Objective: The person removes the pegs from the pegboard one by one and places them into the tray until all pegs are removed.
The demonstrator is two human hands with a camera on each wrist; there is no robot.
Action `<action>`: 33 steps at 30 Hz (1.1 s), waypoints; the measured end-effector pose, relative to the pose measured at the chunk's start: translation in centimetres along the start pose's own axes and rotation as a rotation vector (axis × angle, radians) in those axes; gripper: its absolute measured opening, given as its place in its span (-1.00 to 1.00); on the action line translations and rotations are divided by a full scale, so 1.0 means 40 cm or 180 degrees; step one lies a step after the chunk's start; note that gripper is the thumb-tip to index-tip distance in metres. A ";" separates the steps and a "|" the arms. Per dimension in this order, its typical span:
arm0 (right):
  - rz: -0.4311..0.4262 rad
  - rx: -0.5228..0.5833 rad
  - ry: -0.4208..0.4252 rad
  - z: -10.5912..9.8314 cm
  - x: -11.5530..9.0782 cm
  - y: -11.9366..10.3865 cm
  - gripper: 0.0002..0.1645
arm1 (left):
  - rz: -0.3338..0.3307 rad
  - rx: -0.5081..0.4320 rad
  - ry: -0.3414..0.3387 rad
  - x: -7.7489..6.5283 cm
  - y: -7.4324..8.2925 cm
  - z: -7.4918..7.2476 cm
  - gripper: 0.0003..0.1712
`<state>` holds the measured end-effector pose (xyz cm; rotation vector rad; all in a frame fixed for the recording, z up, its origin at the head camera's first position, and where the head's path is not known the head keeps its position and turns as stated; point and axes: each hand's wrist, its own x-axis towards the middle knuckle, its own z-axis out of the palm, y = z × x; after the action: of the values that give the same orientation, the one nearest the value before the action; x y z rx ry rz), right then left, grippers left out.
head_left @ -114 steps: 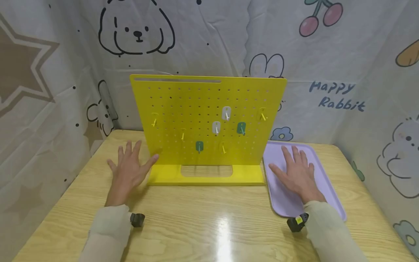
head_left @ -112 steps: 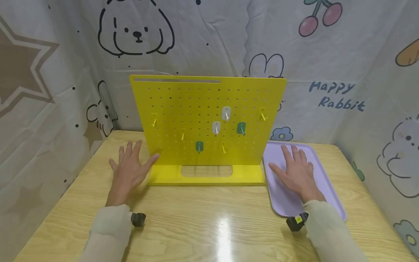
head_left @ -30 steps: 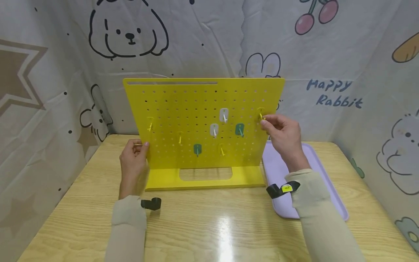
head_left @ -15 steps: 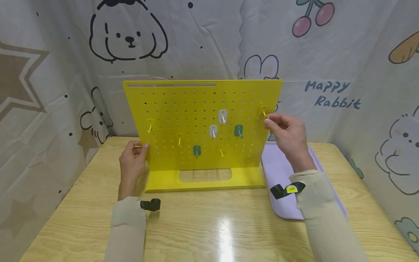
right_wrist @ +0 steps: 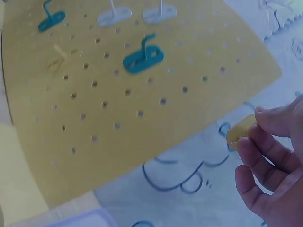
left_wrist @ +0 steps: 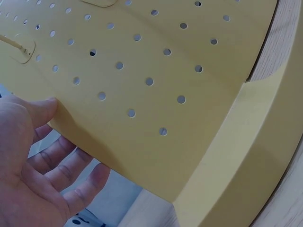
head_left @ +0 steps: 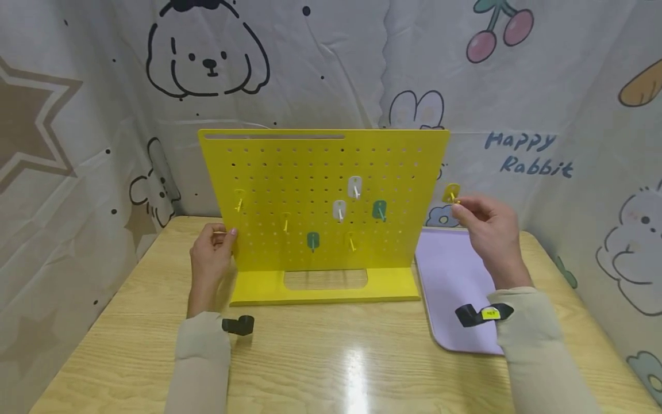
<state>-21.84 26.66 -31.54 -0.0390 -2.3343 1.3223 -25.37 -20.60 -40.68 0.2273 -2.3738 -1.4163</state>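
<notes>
A yellow pegboard [head_left: 326,261] stands upright on the table in a slotted yellow base [head_left: 258,287]. My left hand [head_left: 210,253] grips its left edge; the left wrist view shows the thumb on the front face and fingers at the edge. Right of the board, in mid-air, my right hand [head_left: 491,238] pinches a yellow pegboard hook [head_left: 451,192] by its prong, with its backing plate apart from the board. Still on the board are white hooks [head_left: 354,187], green hooks [head_left: 380,210] and several yellow hooks [head_left: 239,200].
A lilac tray [head_left: 450,287] lies on the wooden table [head_left: 310,356] to the right of the board, below my right hand. A cartoon-printed curtain [head_left: 341,69] hangs close behind and on both sides.
My right hand has pulled the yellow hook off the board's upper right and carried it rightward past the edge. Earlier both hands lay spread; the left has since taken hold of the board's edge.
</notes>
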 end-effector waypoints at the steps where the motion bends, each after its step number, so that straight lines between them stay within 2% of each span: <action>1: 0.0037 -0.0022 0.0005 -0.001 0.001 0.009 -0.61 | -0.0009 -0.0006 -0.0001 0.000 0.000 0.000 -0.59; 7: 0.0304 -0.0228 -0.0076 0.007 0.010 0.070 -0.58 | -0.0041 -0.0071 -0.0010 0.000 0.004 0.000 -0.58; 12: 0.0579 -0.0386 -0.0272 0.022 0.022 0.129 -0.55 | 0.0036 -0.0061 -0.0007 0.001 0.002 0.000 -0.56; 24: 0.1054 -0.0584 -0.0693 0.049 0.041 0.240 -0.57 | -0.0015 -0.0027 -0.0073 0.000 0.002 -0.004 -0.56; 27: 0.1030 -0.0663 -0.0741 0.058 0.047 0.263 -0.57 | -0.0014 -0.0020 -0.0071 -0.001 0.002 -0.005 -0.58; 31: 0.0795 -0.0817 -0.0800 0.062 0.050 0.289 -0.58 | 0.0051 -0.0037 -0.0068 -0.001 -0.002 -0.005 -0.59; 33: 0.0777 -0.0859 -0.0863 0.063 0.052 0.300 -0.57 | 0.0062 -0.0049 -0.0068 0.000 -0.003 -0.005 -0.58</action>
<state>-27.02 31.61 -41.69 -0.2507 -2.8015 1.1702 -25.29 -20.81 -40.70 0.1854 -2.3747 -1.4345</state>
